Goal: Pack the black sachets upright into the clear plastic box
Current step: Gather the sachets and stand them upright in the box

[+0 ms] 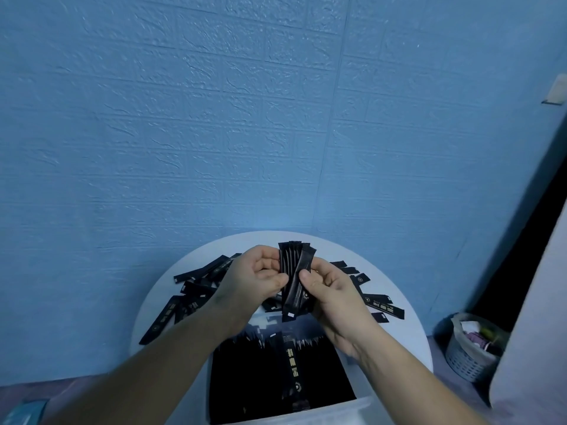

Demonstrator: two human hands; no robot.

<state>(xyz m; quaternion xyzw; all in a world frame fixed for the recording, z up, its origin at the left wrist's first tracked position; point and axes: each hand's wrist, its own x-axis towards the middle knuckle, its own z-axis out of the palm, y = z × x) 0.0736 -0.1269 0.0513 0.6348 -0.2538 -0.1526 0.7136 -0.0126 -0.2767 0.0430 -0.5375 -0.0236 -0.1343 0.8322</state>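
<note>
Both hands hold a bundle of black sachets (295, 271) upright above the round white table (411, 329). My left hand (254, 277) grips the bundle from the left, thumb at its front. My right hand (329, 289) pinches one long sachet at the bundle's front right. Below the hands stands the clear plastic box (362, 406), packed with several black sachets (276, 372) standing on end. Loose black sachets (184, 292) lie scattered on the table to the left, and more loose sachets (377, 300) lie to the right.
A blue textured wall rises right behind the table. A grey basket (469, 348) with a bag of rubbish sits on the floor at the right. A pale upright surface (534, 317) fills the right edge. A blue object (21, 412) shows at the bottom left corner.
</note>
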